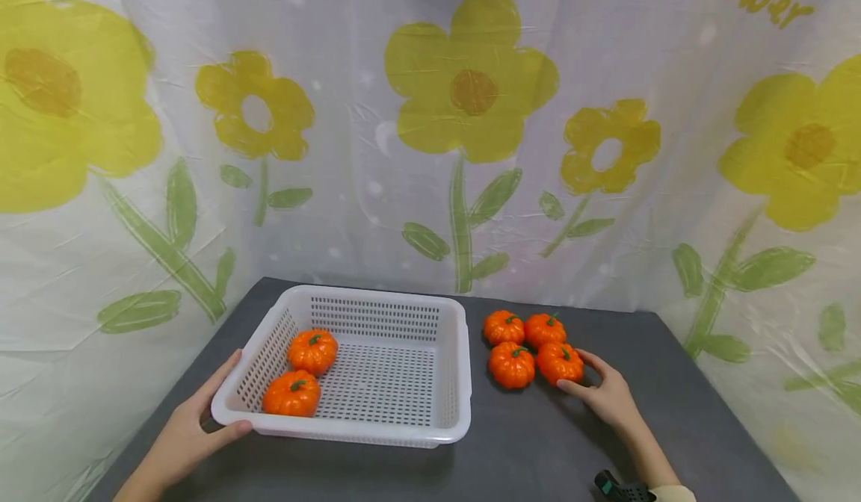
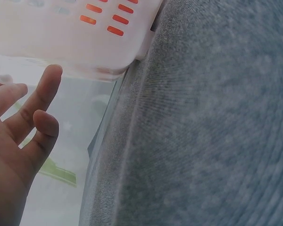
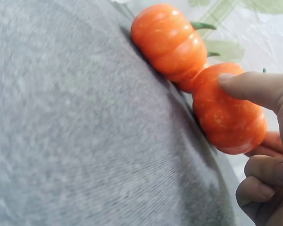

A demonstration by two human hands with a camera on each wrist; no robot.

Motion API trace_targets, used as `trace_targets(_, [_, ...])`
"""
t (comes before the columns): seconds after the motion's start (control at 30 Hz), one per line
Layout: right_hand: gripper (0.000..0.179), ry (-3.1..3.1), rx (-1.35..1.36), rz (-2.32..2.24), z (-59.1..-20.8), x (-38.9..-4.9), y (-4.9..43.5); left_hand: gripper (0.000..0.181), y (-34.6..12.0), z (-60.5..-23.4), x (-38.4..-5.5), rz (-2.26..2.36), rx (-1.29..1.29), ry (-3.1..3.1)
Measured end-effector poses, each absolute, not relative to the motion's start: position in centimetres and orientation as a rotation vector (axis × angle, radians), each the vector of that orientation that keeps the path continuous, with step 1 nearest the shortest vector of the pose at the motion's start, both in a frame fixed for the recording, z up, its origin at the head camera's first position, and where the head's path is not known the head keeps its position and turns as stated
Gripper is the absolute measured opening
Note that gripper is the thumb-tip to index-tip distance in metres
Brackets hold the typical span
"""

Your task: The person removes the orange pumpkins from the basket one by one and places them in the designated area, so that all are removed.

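Observation:
A white plastic basket (image 1: 377, 436) with slotted walls sits on the dark table. Two small orange pumpkins, one behind (image 1: 312, 352) and one in front (image 1: 292, 394), lie along its left side. My left hand (image 1: 185, 436) rests at the basket's front left corner, its thumb by the front rim and fingers loosely extended along the left side; the left wrist view shows these fingers (image 2: 48, 89) uncurled. My right hand (image 1: 608, 395) pinches the front right pumpkin (image 1: 560, 363) of a cluster between thumb (image 3: 247, 87) and fingers. That pumpkin still stands among the others.
Beside the held pumpkin are the front left pumpkin (image 1: 511, 366), the back left pumpkin (image 1: 503, 328) and the back right pumpkin (image 1: 545, 330). A flower-printed curtain (image 1: 350, 188) hangs behind and at both sides of the table (image 1: 511, 442). A dark band (image 1: 622, 488) circles my right wrist.

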State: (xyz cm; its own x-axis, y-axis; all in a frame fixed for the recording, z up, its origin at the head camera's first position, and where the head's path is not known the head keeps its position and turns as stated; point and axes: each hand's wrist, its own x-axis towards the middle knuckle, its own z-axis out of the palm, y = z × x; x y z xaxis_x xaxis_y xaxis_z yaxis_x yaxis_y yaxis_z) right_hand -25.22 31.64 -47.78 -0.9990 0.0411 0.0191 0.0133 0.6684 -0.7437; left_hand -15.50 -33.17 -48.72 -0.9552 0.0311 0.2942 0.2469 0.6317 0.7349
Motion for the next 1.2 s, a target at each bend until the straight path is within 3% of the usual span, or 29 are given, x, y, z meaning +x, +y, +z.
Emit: trace_targets(1.2, [0.094,-2.856,-0.021,1.289,-48.5,-25.0,31.6,0.104,-33.0,-47.8,-15.5,-1.186,-0.199,-2.678])
